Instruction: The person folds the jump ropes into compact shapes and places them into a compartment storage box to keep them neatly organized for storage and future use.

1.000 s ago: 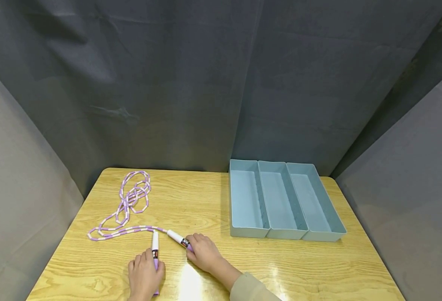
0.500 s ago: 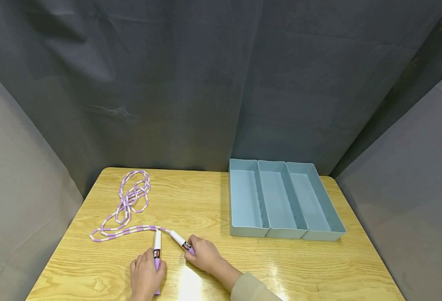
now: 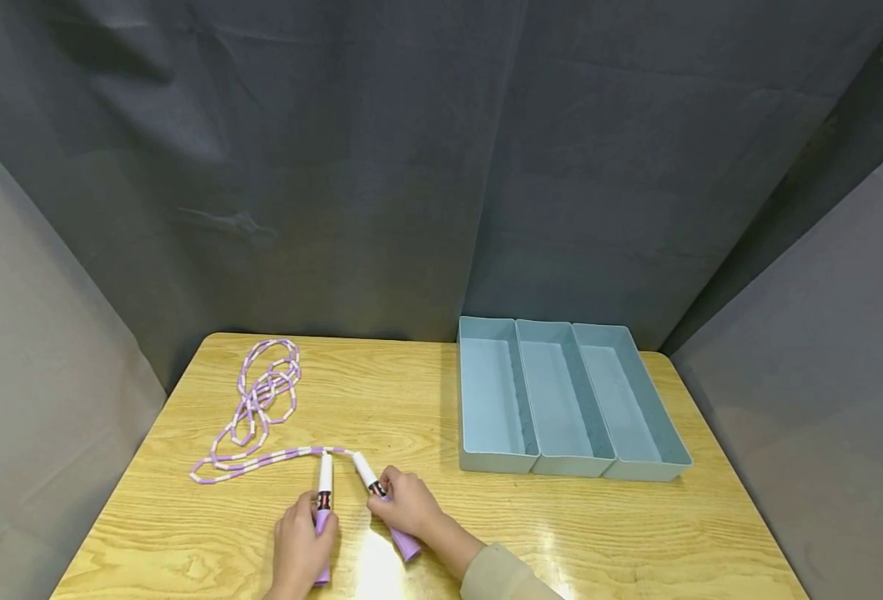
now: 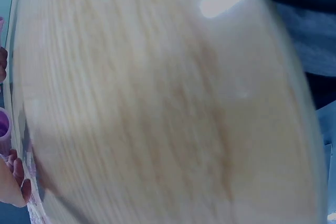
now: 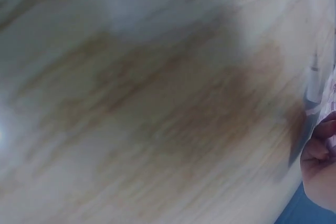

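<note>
A beaded jump rope [image 3: 264, 396] in purple and white lies in loops on the left half of the table, its two strands running to a pair of handles. My left hand [image 3: 300, 546] grips the left handle [image 3: 325, 477], which has a white tip and a purple grip. Fingers of my right hand [image 3: 408, 505] pinch the right handle [image 3: 403, 543] around its dark label, the purple end jutting out under the hand. Both white tips point away from me, close together. At the left wrist view's edge, the left hand [image 4: 11, 182] shows beside the hollow purple handle end [image 4: 4, 129].
Three light blue bins [image 3: 489, 462] stand side by side at the back right of the wooden table [image 3: 606, 533]. A dark curtain [image 3: 381, 208] hangs behind it, with pale panels [image 3: 816, 350] on both sides.
The left hand has moved slightly right with its handle. The right handle has swung steeper, showing its purple end below the hand. The rope's near loop has been drawn a little to the right.
</note>
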### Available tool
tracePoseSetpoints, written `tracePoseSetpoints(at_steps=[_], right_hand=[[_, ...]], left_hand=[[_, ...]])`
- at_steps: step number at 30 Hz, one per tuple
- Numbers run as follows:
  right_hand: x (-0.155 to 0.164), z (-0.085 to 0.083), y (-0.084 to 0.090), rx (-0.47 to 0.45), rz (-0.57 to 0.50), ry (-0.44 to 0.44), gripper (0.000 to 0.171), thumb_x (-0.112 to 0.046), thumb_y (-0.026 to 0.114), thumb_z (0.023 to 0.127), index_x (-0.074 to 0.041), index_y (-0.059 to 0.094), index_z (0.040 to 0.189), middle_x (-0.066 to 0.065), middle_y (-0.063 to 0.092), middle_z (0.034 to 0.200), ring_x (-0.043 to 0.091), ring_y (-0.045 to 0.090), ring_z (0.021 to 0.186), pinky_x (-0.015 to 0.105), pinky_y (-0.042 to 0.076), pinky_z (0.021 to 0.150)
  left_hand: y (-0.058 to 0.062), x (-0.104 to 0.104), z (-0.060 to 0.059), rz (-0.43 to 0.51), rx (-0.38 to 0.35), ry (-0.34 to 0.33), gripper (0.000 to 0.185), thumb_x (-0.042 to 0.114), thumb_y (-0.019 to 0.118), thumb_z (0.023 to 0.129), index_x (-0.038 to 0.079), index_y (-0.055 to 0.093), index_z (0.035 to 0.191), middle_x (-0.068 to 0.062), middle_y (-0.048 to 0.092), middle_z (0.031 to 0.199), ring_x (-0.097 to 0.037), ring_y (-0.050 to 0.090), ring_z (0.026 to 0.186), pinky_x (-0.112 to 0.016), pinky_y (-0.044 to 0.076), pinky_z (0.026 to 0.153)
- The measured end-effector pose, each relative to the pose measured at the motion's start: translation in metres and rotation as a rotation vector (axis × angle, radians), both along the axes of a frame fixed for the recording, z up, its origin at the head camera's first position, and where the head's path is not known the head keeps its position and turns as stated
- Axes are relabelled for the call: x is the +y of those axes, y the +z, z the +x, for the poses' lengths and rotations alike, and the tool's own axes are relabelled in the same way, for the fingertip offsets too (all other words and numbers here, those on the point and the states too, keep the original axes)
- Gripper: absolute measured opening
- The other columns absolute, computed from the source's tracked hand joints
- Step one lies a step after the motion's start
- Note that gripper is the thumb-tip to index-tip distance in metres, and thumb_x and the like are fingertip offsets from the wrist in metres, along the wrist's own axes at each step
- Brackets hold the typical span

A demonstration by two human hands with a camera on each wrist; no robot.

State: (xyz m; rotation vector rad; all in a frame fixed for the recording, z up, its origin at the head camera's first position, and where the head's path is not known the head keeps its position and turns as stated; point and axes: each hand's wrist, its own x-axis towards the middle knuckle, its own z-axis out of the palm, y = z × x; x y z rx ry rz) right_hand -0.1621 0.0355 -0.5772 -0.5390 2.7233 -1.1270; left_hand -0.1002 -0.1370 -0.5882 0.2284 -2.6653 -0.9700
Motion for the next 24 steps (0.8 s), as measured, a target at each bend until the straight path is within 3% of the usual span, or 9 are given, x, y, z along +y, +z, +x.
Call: tracePoseSetpoints(at_steps=[4,10,17,24], right_hand=[[-0.001,-0.001,0.0,-0.023,-0.059,-0.018,0.014,-0.023,0.06,0.072,-0.011,0.056,0.078,-0.012,0.039,0.051,-0.001,0.033,0.04,0.014,0.028,0.035],[-0.002,-0.004,0.005,-0.104,-0.227,-0.057,0.009,-0.016,0.059,0.074,-0.007,0.057,0.073,-0.009,0.042,0.053,0.0,0.036,0.043,0.013,0.03,0.039],[-0.004,-0.007,0.012,-0.15,-0.275,-0.109,0.011,-0.016,0.059,0.075,-0.006,0.058,0.07,-0.008,0.043,0.054,0.001,0.038,0.048,0.014,0.034,0.044],[-0.007,-0.006,0.019,-0.192,-0.315,-0.119,0.014,-0.018,0.061,0.075,-0.005,0.06,0.073,-0.009,0.045,0.055,0.002,0.04,0.049,0.015,0.036,0.045]], left_hand=[[0.002,0.003,0.0,0.097,-0.024,-0.004,0.035,0.008,0.066,0.074,-0.005,0.058,0.105,-0.002,0.053,0.07,-0.016,0.048,0.064,-0.033,0.041,0.062],[0.004,0.006,-0.001,0.269,-0.09,-0.041,0.035,0.004,0.062,0.079,-0.008,0.055,0.111,-0.002,0.051,0.073,-0.007,0.043,0.059,-0.019,0.04,0.05],[0.004,0.01,-0.002,0.373,-0.053,-0.057,0.034,0.001,0.061,0.079,-0.009,0.055,0.11,-0.003,0.053,0.073,-0.005,0.046,0.06,-0.019,0.042,0.051],[0.008,0.017,-0.002,0.532,-0.075,-0.076,0.038,0.003,0.059,0.083,-0.009,0.051,0.117,-0.007,0.053,0.081,-0.004,0.052,0.06,-0.02,0.047,0.051]])
